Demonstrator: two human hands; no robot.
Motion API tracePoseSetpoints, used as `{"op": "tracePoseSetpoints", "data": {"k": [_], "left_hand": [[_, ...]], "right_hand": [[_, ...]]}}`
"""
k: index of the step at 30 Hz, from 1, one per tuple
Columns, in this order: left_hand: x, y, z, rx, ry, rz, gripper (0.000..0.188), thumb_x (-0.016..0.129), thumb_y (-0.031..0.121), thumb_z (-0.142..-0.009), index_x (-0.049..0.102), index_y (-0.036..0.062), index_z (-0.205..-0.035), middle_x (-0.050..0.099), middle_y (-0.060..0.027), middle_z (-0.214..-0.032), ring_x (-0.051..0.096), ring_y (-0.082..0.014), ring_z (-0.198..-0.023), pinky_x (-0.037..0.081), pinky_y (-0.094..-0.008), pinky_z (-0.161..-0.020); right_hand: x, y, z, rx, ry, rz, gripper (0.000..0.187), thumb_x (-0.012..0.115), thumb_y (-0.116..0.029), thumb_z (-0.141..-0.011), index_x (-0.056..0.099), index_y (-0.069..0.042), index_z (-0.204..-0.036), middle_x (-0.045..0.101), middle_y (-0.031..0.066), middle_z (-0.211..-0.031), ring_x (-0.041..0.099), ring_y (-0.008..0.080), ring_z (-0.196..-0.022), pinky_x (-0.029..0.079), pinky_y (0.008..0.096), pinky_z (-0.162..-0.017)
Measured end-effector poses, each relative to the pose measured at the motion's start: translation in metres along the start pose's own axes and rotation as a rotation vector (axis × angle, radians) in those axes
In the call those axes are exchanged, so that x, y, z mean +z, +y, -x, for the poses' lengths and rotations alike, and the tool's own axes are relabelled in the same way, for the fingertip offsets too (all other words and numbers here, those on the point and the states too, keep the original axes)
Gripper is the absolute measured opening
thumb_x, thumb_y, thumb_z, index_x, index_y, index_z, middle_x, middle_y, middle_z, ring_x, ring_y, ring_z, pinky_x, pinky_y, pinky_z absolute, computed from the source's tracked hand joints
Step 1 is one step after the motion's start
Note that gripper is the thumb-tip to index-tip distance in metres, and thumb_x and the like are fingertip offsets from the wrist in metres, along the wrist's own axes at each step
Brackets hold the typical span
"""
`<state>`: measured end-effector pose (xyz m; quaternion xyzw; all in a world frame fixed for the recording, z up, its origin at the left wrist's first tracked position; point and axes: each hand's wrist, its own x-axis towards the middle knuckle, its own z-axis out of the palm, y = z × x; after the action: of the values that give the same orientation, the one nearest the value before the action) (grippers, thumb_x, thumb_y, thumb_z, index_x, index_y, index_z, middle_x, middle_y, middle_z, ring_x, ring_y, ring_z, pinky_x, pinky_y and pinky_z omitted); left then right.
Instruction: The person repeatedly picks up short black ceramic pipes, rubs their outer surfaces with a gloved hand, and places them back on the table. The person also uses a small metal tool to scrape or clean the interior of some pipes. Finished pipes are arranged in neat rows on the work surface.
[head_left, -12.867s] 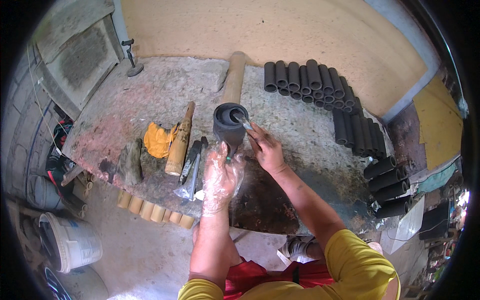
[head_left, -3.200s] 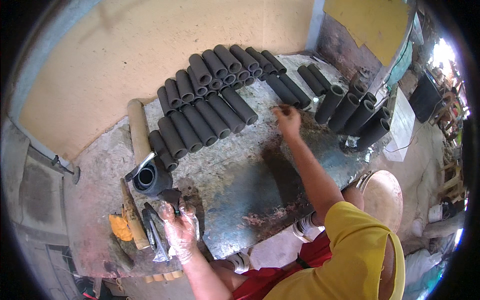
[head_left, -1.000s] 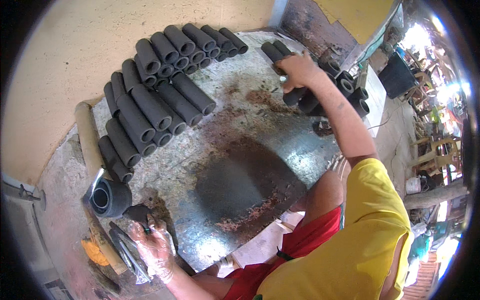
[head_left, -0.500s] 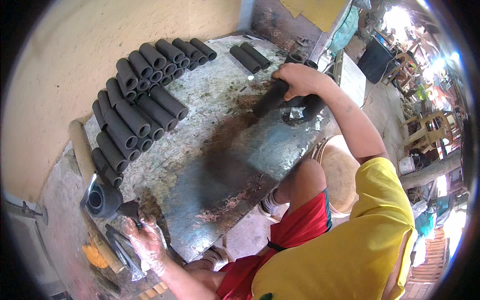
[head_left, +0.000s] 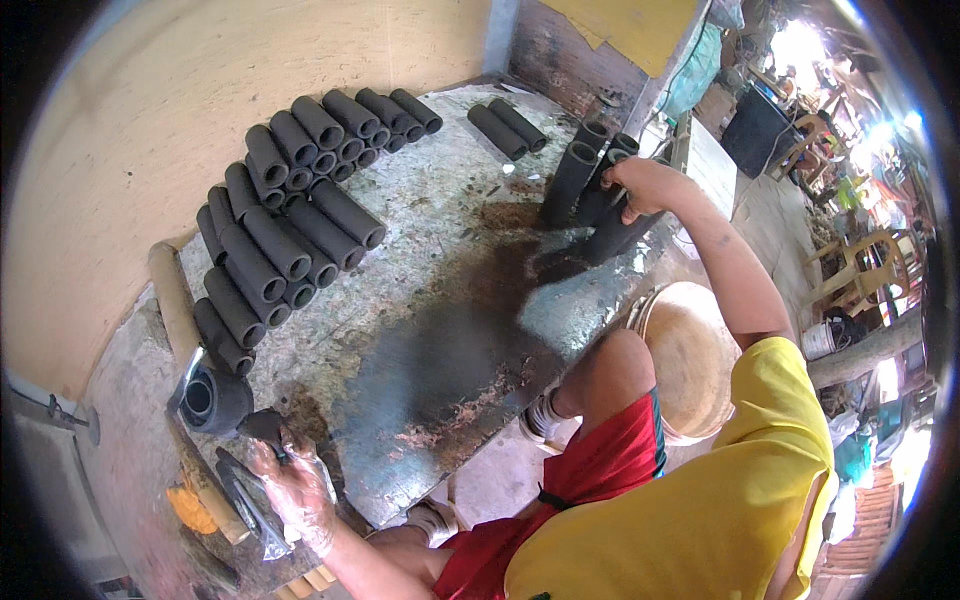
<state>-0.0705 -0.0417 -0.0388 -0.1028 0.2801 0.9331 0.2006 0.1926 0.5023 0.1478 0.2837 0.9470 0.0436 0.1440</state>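
Note:
My right hand [head_left: 648, 188] is closed around a black hollow tube [head_left: 615, 238], which leans at the table's right edge. Beside it several like tubes stand upright, among them a standing tube [head_left: 568, 185] just left of the hand. At the lower left, my left hand [head_left: 297, 488], covered in clear plastic, grips a dark brush-like tool [head_left: 262, 426]; its exact kind is unclear. The tool's dark end lies close to a black round container [head_left: 217, 400] with a rolled rim inside.
A stepped stack of black tubes [head_left: 270, 245] fills the table's left and back. Two more tubes [head_left: 507, 130] lie at the back. A bamboo pole [head_left: 175, 300], blades [head_left: 250, 500] and an orange cloth [head_left: 192, 510] are at left. A round tub [head_left: 690, 350] stands beside my knee.
The tube that was tilted under my right hand now stands upright. That hand has shifted slightly right and holds another, leaning tube. My left hand stays in place with the tool.

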Motion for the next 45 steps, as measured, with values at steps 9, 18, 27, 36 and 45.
{"op": "tracePoseSetpoints", "data": {"k": [9,18,27,36,45], "left_hand": [[-0.009,0.006,0.001,0.002,-0.173,-0.043,0.028,0.070,0.009,-0.094,0.064,0.0027,-0.121,0.071,-0.0111,-0.117,0.066,-0.0197,-0.097,0.057,-0.0315,-0.078],[-0.009,0.007,0.009,-0.175,-0.296,0.176,0.031,0.073,0.014,-0.092,0.065,0.0046,-0.120,0.070,-0.0157,-0.119,0.068,-0.0266,-0.103,0.058,-0.0404,-0.088],[-0.014,-0.003,0.015,-0.039,0.137,-0.022,0.031,0.081,0.011,-0.082,0.066,0.0124,-0.110,0.066,-0.0069,-0.104,0.060,-0.0248,-0.087,0.049,-0.0384,-0.072],[-0.016,-0.006,0.018,0.028,-0.010,-0.308,0.029,0.073,0.012,-0.089,0.064,0.0117,-0.117,0.068,-0.0064,-0.116,0.063,-0.0229,-0.099,0.054,-0.0427,-0.086],[-0.018,-0.012,0.015,0.049,0.084,-0.314,0.028,0.073,0.012,-0.089,0.061,0.0109,-0.114,0.065,-0.0054,-0.110,0.061,-0.0227,-0.094,0.052,-0.0393,-0.076]], "right_hand": [[0.004,-0.056,-0.044,-0.276,0.349,-0.306,0.045,0.079,-0.025,-0.081,0.066,0.002,-0.115,0.069,0.0226,-0.111,0.069,0.0389,-0.099,0.055,0.0440,-0.087],[0.097,-0.100,-0.227,0.639,0.717,-2.193,0.050,0.063,-0.016,-0.099,0.046,-0.001,-0.144,0.059,0.0170,-0.119,0.062,0.0252,-0.099,0.049,0.0396,-0.072],[0.136,-0.028,-0.331,1.322,1.041,-1.600,0.072,0.074,-0.043,-0.085,0.055,0.002,-0.137,0.060,0.0247,-0.136,0.057,0.0410,-0.125,0.046,0.0486,-0.105],[0.138,-0.009,-0.361,1.028,0.944,-2.026,0.040,0.086,-0.025,-0.080,0.067,0.006,-0.097,0.064,0.0097,-0.080,0.055,0.0216,-0.063,0.046,0.0419,-0.057],[0.130,-0.013,-0.366,0.656,0.730,-2.456,0.021,0.076,-0.012,-0.089,0.056,-0.008,-0.093,0.054,0.0016,-0.066,0.046,0.0115,-0.048,0.033,0.0264,-0.039]]}}
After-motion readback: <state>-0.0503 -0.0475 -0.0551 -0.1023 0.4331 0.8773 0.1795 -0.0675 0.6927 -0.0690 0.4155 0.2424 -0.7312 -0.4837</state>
